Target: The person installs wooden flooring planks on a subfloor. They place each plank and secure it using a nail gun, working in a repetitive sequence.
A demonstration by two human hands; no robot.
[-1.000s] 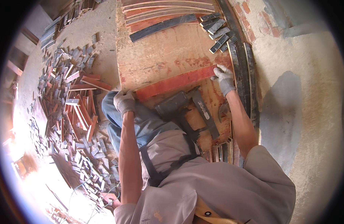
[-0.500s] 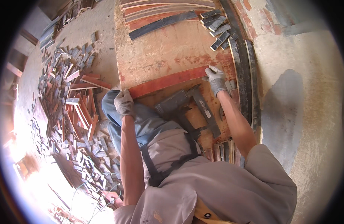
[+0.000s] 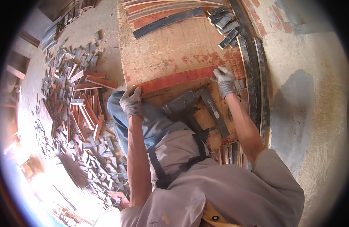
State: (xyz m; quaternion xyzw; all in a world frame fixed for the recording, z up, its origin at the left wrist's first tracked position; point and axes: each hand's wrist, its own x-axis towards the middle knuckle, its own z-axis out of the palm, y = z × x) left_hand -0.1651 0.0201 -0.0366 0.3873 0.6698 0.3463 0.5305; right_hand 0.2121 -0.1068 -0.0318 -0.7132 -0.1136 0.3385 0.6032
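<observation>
A long, flat red wooden strip (image 3: 176, 80) spans from one of my gloved hands to the other, above the plywood board. My left hand (image 3: 131, 101) is closed round its left end, beside my bent knee. At the strip's right end, my right hand (image 3: 224, 78) grips it with fingers and thumb. Just nearer to me lies a dark nail gun (image 3: 185, 102), its long magazine (image 3: 213, 109) pointing toward me. Part of the gun is hidden by my leg and apron.
Long red and black strips (image 3: 168, 22) lie at the board's far end, with short black blocks (image 3: 227, 28) beside them. Dark rails (image 3: 254, 72) run along the right edge by the wall. Offcuts (image 3: 79, 102) are heaped on the floor at left. Upright short pieces (image 3: 230, 153) stand near my right elbow.
My left hand has shifted its grip on the strip's end, with the fingers now more over the top. The whole scene has slid slightly right as the view turned. The strip stays in both hands.
</observation>
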